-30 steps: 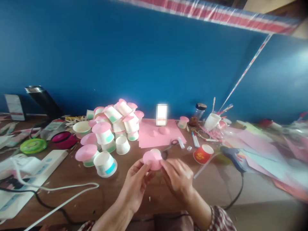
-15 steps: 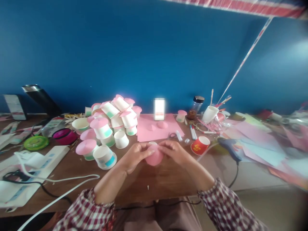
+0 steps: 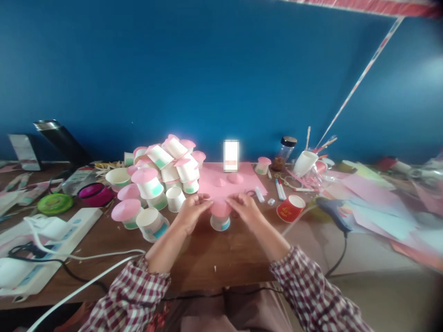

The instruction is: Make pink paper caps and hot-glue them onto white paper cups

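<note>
A shallow pink paper cone (image 3: 220, 207) rests over a white paper cup (image 3: 219, 224) that stands upside down on the table, right in front of me. My left hand (image 3: 192, 211) pinches the cone's left edge between thumb and fingers. On the opposite side, my right hand (image 3: 245, 208) grips the right edge in the same way. Only the lower part of the cup, with a blue patch, shows beneath the cone. Left of my hands is a big pile of white cups with pink paper tops (image 3: 148, 177). A bare white cup (image 3: 175, 199) stands by my left hand.
Pink paper sheets (image 3: 207, 171) lie behind my hands, with loose cones (image 3: 235, 178) on them. To the right are a red paper cup (image 3: 291, 209), markers (image 3: 278, 189) and a glue gun (image 3: 332, 213). A power strip (image 3: 74, 233) with white cables lies at left.
The pink cone has tipped from facing me to lying over the cup, whose lower part now shows. Both hands have moved slightly up and apart, still on its edges.
</note>
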The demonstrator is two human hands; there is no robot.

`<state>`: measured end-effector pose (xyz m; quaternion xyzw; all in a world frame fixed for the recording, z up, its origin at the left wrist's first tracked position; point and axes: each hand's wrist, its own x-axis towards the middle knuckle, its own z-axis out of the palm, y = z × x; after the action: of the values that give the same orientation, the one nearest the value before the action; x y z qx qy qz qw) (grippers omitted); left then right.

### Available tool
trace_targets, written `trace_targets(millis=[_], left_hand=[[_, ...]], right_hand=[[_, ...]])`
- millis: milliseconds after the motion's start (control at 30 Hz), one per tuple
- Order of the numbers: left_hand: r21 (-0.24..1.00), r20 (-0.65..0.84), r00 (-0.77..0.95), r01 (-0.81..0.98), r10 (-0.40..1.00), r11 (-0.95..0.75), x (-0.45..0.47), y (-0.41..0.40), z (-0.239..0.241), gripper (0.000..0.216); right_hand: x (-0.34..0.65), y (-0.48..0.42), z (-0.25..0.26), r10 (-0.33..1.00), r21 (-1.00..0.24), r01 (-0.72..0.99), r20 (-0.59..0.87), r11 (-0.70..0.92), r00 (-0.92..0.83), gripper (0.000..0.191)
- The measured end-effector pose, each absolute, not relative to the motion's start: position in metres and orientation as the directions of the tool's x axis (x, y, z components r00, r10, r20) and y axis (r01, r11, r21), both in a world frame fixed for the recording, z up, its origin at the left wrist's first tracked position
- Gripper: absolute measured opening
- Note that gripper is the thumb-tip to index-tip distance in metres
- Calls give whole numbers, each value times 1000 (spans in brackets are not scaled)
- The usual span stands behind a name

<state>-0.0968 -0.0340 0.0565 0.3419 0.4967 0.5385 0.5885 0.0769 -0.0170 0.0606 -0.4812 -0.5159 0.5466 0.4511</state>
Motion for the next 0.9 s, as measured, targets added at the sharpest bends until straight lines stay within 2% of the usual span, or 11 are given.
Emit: trace_targets(millis=[633,900], left_hand=[[955,-185,-55,-244,981,167,-99,-30,29,44],[951,-213,-62,-243,975,192,-94,-35,35,41]], right_hand=[[82,-21,40,996,-991,130,3,14,-90,31],[84,-18,30,992,-968,226,98,113,-74,31]])
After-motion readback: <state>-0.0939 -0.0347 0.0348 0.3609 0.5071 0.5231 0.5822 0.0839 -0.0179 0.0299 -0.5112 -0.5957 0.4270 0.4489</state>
